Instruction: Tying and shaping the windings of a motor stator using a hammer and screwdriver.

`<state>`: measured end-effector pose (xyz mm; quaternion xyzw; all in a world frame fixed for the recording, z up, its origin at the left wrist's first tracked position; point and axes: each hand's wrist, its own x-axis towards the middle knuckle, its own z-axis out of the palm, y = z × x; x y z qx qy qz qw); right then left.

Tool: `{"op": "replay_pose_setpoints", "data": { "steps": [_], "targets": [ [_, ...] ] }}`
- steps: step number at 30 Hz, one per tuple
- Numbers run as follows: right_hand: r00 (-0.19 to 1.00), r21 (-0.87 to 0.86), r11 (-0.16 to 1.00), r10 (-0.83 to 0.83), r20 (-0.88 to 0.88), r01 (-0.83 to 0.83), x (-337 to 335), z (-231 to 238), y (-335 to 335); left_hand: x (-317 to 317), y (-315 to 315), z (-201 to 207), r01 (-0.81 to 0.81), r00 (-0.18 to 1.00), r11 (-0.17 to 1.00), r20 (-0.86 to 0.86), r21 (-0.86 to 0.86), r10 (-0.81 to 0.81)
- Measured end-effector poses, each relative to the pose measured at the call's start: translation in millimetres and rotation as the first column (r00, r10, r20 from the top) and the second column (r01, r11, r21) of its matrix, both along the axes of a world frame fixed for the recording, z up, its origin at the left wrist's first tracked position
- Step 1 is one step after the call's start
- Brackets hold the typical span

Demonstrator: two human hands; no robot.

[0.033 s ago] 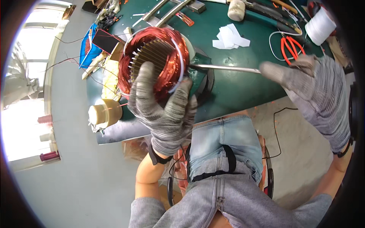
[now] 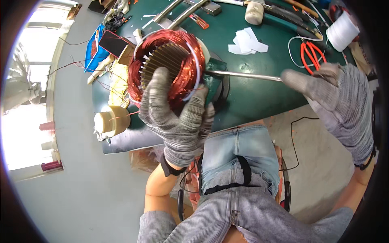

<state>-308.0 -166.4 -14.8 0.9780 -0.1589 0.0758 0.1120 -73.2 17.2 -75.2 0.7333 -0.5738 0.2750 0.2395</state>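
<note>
My left hand [image 2: 176,117], in a grey knit glove, grips a round motor stator [image 2: 168,69] with copper-red windings and a ring of metal slots. It holds the stator up over the near edge of the green table [image 2: 259,99]. My right hand [image 2: 336,105], also gloved, is out to the right and holds the end of a long thin metal rod [image 2: 243,75]. The rod runs left across the table and its far tip reaches the stator's right side. A white cord loops around the stator's rim.
On the table lie red-handled pliers [image 2: 312,52], a white spool of cord [image 2: 342,30], white paper pieces [image 2: 247,42], a mallet [image 2: 254,12], a dark phone [image 2: 115,42] and a cream roll [image 2: 109,121] at the left edge. My lap is below.
</note>
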Motion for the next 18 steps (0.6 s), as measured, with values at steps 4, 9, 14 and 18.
{"op": "replay_pose_setpoints", "data": {
  "steps": [4,9,14,18],
  "targets": [
    [0.988,0.067,0.99,0.116,0.1,-0.123,26.7,7.6,0.8,5.8,-9.2,-3.6,-0.004,0.987,0.991,0.159,-0.134,0.025],
    [0.991,0.292,0.948,0.106,0.08,-0.125,27.2,23.5,-13.6,-2.6,-11.6,13.9,0.016,0.999,0.999,0.044,0.036,-0.017],
    [0.954,0.875,0.419,-0.057,0.294,-0.244,40.7,-45.0,-14.6,-0.6,-7.1,-3.6,0.0,0.997,0.997,0.075,-0.073,0.006],
    [0.948,0.614,0.753,0.038,0.317,-0.236,52.4,-59.5,-9.1,-5.7,-5.7,3.8,-0.086,0.994,0.996,0.061,-0.019,0.087]
  ]
}}
